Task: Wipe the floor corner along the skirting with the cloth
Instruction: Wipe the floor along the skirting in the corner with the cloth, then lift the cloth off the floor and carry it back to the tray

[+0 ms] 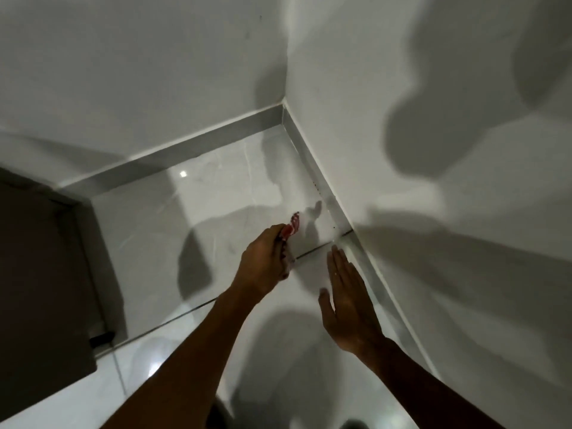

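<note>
My left hand (266, 258) is closed around a bunched red and white cloth (292, 226), whose end sticks out past my fingers above the glossy white floor tiles (216, 187). My right hand (348, 300) is flat and empty, fingers straight and together, hovering close to the right-hand skirting (312, 164). A second grey skirting strip (198, 147) runs along the back wall and meets the first at the floor corner (283, 122), well beyond both hands. A few small dark specks dot the right skirting near the cloth.
A dark door or cabinet panel (40, 267) stands at the left, its lower corner near the floor. White walls close in at the back and right, crossed by shadows. A tile joint (322, 247) runs across the floor under my hands.
</note>
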Demonstrator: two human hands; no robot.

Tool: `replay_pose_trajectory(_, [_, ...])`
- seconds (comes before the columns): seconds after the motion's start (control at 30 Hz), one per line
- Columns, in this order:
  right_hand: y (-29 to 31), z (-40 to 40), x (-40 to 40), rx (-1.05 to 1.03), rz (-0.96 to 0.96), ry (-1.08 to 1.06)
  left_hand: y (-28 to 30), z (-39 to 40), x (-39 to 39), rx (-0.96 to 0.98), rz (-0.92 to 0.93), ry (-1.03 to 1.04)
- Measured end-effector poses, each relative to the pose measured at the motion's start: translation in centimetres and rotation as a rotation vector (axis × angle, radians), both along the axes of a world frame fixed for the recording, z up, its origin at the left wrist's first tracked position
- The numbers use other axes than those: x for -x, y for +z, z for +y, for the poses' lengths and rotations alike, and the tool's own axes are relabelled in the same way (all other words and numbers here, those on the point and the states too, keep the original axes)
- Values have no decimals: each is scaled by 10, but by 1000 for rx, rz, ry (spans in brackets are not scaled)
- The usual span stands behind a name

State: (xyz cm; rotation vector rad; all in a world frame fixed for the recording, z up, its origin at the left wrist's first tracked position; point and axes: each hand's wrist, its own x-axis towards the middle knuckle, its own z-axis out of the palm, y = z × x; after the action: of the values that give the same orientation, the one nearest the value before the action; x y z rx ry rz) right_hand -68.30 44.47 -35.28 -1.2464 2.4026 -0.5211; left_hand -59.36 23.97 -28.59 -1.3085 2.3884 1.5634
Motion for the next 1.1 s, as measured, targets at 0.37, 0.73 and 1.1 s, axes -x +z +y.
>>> replay_pose_trajectory(0.37, [288,-56,-58,142,-34,47,278,9,-73,-156,314,392])
replay_pose_trajectory(0.73, [462,-160,-175,268,-82,203,435,-56,-229,-57,376,614])
replay_pose_trajectory(1.1, [447,-295,-393,284,-133,342,422,-175,-475,14,238,848])
